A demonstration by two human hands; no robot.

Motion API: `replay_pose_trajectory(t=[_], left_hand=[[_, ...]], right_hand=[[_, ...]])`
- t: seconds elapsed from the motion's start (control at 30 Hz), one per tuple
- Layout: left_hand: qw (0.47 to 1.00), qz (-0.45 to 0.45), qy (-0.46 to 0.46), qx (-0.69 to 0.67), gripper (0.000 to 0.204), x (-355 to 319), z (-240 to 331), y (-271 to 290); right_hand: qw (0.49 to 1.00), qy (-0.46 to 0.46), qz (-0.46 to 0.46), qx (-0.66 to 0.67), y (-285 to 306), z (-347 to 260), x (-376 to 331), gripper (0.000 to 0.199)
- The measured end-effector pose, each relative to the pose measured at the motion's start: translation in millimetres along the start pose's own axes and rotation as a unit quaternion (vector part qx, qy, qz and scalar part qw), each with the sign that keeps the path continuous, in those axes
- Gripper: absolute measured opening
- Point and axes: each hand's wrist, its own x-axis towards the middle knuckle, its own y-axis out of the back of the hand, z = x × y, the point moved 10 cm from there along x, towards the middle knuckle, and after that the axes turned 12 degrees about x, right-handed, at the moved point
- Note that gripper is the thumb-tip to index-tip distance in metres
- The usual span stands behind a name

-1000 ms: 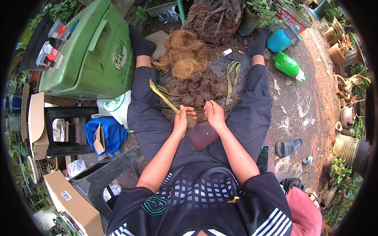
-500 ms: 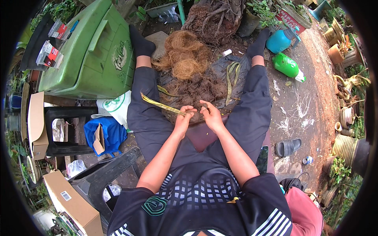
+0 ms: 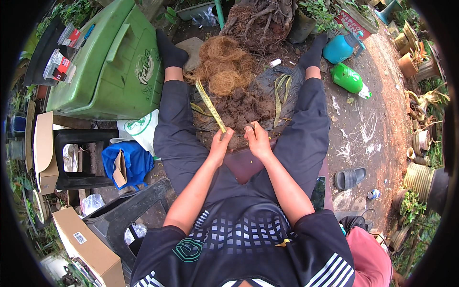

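Note:
Between my knees, my left hand (image 3: pixel 220 146) pinches the lower end of a long yellow-green strap leaf (image 3: pixel 209 106), which slants up and to the left. My right hand (image 3: pixel 258 139) is closed a short way to the right, its thumb and fingers pressed together. Whatever its fingers hold, if anything, is too small to make out. Beyond both hands lies a heap of dark brown fibrous soil (image 3: pixel 246 107) on black plastic sheeting. Another long leaf (image 3: pixel 281 98) lies folded on the sheeting to the right.
Tan coconut fibre (image 3: pixel 224 64) lies behind the soil, before a large root ball (image 3: pixel 260 26). A green cooler box (image 3: pixel 107 67) stands left. Right are a teal spray bottle (image 3: pixel 338 50), a green bottle (image 3: pixel 346 78) and a grey slipper (image 3: pixel 350 179). A black stool (image 3: pixel 119 220) lies at lower left.
The leaf in my left hand has swung from pointing left to pointing more steeply up and away. My hands have drawn slightly apart.

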Motion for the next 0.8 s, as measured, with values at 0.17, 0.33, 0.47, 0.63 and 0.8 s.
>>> replay_pose_trajectory(t=[0.17,0.33,0.47,0.63,0.8], left_hand=[[0.966,0.026,-0.14,0.216,0.026,28,92,41],[0.997,-0.004,-0.075,0.019,0.026,32,121,47],[0.99,-0.033,-0.09,0.104,0.025,7,85,8],[0.992,0.027,-0.01,0.123,0.031,-5,19,-1],[0.947,0.044,-0.182,0.262,0.034,5,52,7]], right_hand=[[0.998,-0.029,0.044,0.04,8,8,1,0.023],[0.99,-0.075,0.067,0.098,12,15,4,0.021],[0.988,-0.075,0.068,0.115,10,13,3,0.021],[0.989,-0.061,0.079,0.109,14,18,3,0.025],[0.978,-0.081,0.117,0.155,20,29,7,0.027]])
